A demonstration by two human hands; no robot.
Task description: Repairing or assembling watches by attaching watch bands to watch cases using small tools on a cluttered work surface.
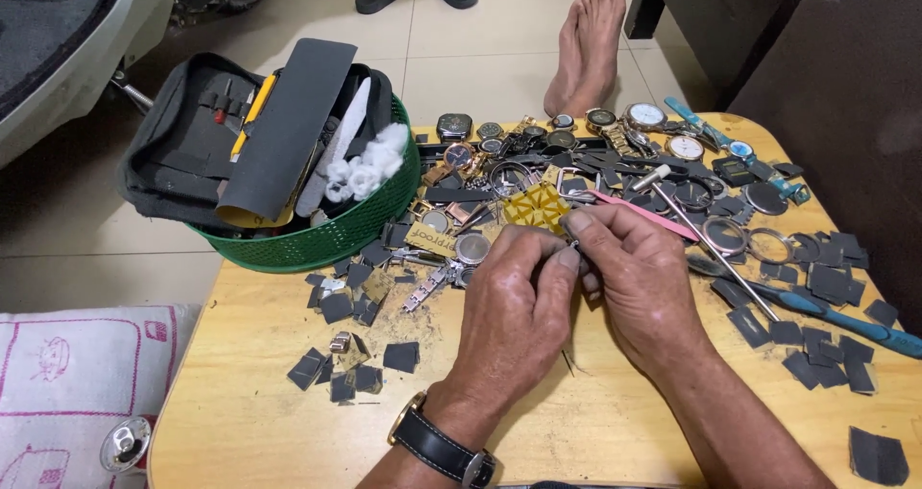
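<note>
My left hand (pixel 514 306) and my right hand (pixel 639 278) meet at the middle of a wooden table (pixel 259 431), fingertips pinched together on a small metal part (pixel 574 249) that is mostly hidden. A pink tool (pixel 642 212) pokes out from behind my right fingers. My left wrist wears a black-strapped watch (pixel 442 446). Just beyond my fingers lie a yellow patterned piece (pixel 536 207), a round watch case (pixel 472 248) and a metal bracelet strip (pixel 427 287).
A green basket (pixel 336 234) holding a dark tool pouch, a sanding sheet and cotton stands at the table's back left. Several watches (pixel 645 116) and dark square scraps (pixel 826 282) litter the back and right. A blue-handled screwdriver (pixel 845 324) lies at right. A bare foot (pixel 588 42) rests beyond the table.
</note>
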